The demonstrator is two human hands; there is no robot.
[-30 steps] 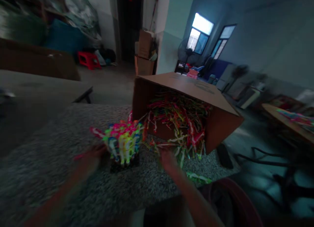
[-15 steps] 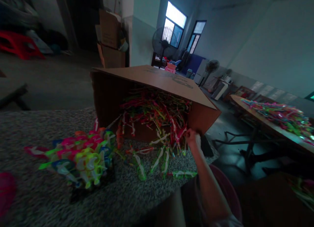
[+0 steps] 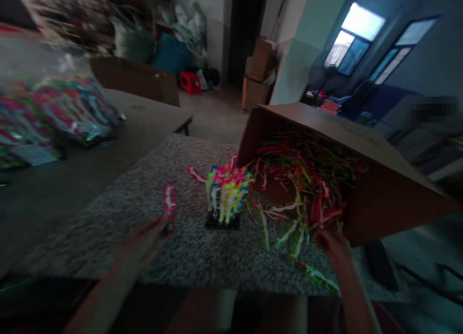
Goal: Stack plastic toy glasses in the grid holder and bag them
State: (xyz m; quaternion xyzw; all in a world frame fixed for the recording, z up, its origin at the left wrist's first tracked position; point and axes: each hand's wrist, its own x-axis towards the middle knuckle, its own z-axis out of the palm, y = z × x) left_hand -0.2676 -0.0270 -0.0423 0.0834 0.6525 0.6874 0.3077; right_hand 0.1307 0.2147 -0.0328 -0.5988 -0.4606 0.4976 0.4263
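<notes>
My left hand, blurred by motion, is closed on the lower end of a slim pink stick with a white strip, held upright over the speckled tabletop. At the mouth of a cardboard box lying on its side, my right hand has its fingers pinched together beside pink sticks; what they grip is unclear. Many colourful sticks fill the box and spill out. Between my hands stands a tight bundle of pink, yellow and blue sticks on a dark base.
Green sticks lie in front of the box. Left of my table is another table with clear bags of colourful sticks. Farther back are a red stool and stacked cartons. A dark flat object sits by the right edge.
My view has swung left, so the box appears farther right. My left hand has come into view with a pink stick. My right hand stays at the box mouth.
</notes>
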